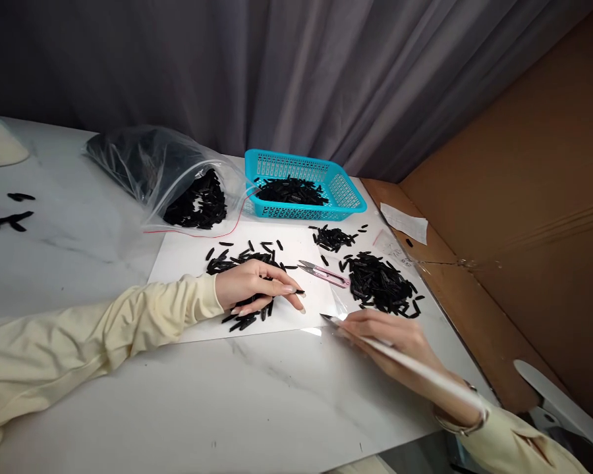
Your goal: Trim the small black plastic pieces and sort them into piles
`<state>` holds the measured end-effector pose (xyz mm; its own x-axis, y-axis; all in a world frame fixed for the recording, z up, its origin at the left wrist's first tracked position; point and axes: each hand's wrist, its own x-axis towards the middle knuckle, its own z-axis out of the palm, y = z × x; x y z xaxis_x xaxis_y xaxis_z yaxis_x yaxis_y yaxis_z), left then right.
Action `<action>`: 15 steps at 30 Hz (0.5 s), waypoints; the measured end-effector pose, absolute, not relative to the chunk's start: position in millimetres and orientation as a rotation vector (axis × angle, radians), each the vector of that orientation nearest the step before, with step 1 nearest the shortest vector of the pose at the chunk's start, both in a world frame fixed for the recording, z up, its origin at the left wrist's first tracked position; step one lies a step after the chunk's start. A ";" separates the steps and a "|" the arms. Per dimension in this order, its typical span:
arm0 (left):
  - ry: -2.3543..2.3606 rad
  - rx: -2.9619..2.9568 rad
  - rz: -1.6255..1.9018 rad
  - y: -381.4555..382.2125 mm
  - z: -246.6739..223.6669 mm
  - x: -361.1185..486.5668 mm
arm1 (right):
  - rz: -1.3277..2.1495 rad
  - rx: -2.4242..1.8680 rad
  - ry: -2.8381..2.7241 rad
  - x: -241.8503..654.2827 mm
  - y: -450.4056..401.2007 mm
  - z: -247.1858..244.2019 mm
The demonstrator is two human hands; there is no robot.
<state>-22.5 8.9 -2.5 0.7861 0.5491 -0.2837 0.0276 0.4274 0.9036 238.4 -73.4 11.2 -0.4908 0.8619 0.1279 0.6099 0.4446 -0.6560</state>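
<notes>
My left hand [257, 286] pinches a small black elongated piece [300, 291] between thumb and forefinger. Beneath that hand a pile of similar black pieces [247, 321] is spread on a white sheet [188, 253], partly covered by the fingers. My right hand [393, 336] is closed around a long, slim white tool [425, 372] with a dark pointed tip, its kind unclear through blur. This tip is just right of the left fingertips, apart from the black piece. Pink-handled thread snips [323, 272] lie between the hands and the piles behind.
At the back stand a blue plastic basket [306, 212] holding black pieces and an open clear zip bag [172, 158] with more. Two further piles, a smaller [333, 237] and a larger [380, 283], lie right. A cardboard wall [524, 184] borders the table's right side.
</notes>
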 end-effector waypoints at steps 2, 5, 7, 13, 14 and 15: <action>0.613 1.091 0.352 9.0 -2.5 -22.5 | 0.412 -1.036 -2.529 240.1 -81.3 8.5; 0.619 1.081 0.340 9.6 -2.5 -22.4 | 0.154 -0.832 -2.749 239.9 -87.5 7.9; 0.624 1.073 0.336 9.9 -2.2 -22.3 | 0.146 -0.802 -2.781 238.4 -88.2 10.9; 0.643 1.060 0.348 9.2 -0.4 -21.7 | 0.615 -1.290 -2.307 227.5 -69.0 34.9; 0.643 1.056 0.348 9.1 -0.3 -21.7 | 0.702 -1.404 -2.226 224.6 -62.1 38.4; 0.644 1.052 0.348 9.0 -0.3 -21.7 | 0.761 -1.504 -2.154 221.7 -54.6 40.7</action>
